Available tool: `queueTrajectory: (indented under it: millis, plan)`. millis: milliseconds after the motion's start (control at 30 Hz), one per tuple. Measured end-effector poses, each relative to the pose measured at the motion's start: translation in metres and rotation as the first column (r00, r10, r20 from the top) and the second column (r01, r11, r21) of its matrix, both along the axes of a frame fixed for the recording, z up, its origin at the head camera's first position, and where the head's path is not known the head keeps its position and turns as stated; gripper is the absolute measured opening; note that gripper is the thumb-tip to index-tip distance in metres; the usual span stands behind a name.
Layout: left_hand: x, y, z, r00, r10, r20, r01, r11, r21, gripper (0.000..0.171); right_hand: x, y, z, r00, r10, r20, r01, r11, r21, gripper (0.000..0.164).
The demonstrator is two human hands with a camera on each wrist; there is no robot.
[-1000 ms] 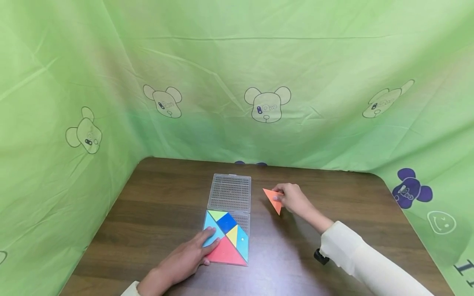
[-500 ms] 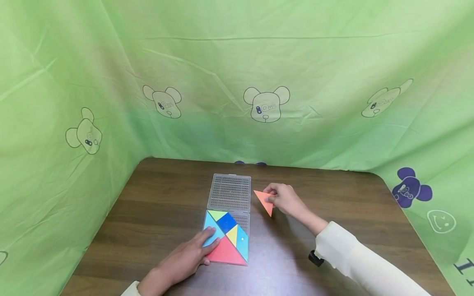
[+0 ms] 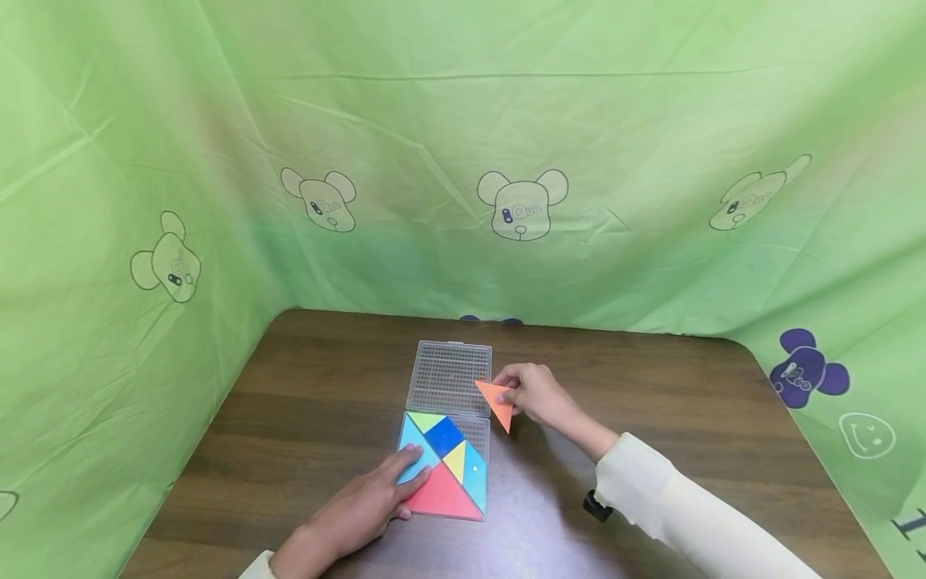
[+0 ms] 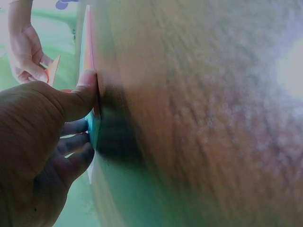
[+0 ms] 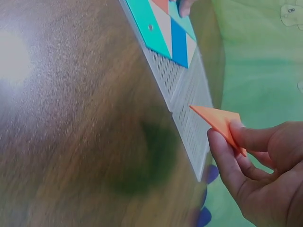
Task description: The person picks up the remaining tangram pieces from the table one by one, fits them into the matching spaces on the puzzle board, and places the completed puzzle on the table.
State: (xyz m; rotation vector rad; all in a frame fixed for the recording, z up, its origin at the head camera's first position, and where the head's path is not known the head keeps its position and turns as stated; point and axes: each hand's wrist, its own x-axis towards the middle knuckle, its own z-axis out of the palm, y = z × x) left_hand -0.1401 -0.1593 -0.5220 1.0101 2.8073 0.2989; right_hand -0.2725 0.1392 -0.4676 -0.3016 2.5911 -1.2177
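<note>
A clear plastic tangram case (image 3: 473, 430) lies unfolded flat on the table, its perforated lid (image 3: 450, 378) on the far side. In the near half sit a red triangle (image 3: 443, 494), a light blue triangle (image 3: 417, 456), a dark blue square (image 3: 444, 437), smaller yellow pieces and a teal parallelogram (image 3: 473, 476). Bare perforated plastic shows at its upper right corner. My left hand (image 3: 362, 503) holds the case's near-left corner, thumb (image 4: 85, 90) at the near edge, fingertips over the pieces. My right hand (image 3: 535, 396) pinches an orange triangle (image 5: 218, 118), raised beside the lid and overlapping its right edge.
The brown wooden table (image 3: 304, 386) surrounds the case. A green cloth (image 3: 405, 273) with printed bear heads hangs behind and along both sides. A black strap (image 3: 597, 507) shows below the right sleeve (image 3: 665, 498).
My right hand has carried the orange triangle leftward and slightly nearer, from right of the case to the lid's edge. The left hand and the case have stayed put.
</note>
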Motion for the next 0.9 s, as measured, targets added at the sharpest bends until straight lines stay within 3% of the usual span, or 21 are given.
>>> queueTrajectory:
  millis: [467, 900]
  plan:
    - [-0.001, -0.001, -0.003, 0.999, 0.016, 0.041, -0.016, 1.000, 0.003, 0.062, 0.005, -0.026, -0.015, 0.999, 0.040, 0.025, -0.041, 0.998, 0.039, 0.009]
    - [-0.002, 0.000, -0.003, 1.000, 0.012, 0.025, -0.012, 1.000, -0.003, 0.061, 0.009, -0.035, -0.027, 0.993, 0.115, -0.010, -0.113, 0.990, 0.086, 0.009]
